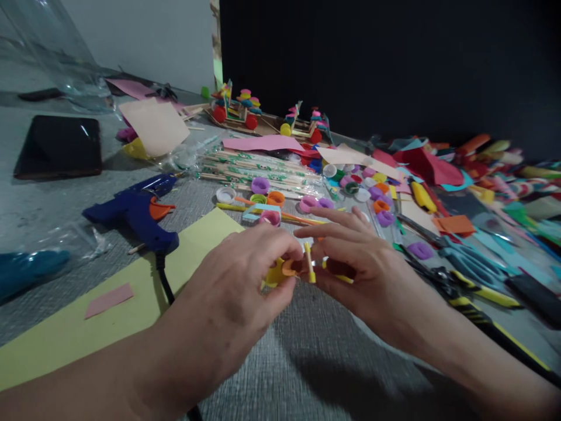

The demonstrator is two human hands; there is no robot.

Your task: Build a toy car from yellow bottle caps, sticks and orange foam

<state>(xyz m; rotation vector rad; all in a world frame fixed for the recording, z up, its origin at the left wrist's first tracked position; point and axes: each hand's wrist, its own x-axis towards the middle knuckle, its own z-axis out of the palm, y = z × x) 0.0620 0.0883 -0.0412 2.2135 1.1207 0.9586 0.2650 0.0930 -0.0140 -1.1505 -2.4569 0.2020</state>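
Left hand (pixel 245 275) and right hand (pixel 350 257) pinching together a small yellow-and-orange piece (pixel 293 269), possibly caps on a stick, just above grey counter (pixel 307 362); blue glue gun (pixel 140 213) lying left.

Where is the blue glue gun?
In the head view, the glue gun lies left of both hands, on the grey table, touching the yellow paper.

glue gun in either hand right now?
No: the blue glue gun lies on the table, while the left hand and right hand pinch a small yellow and orange piece between them.
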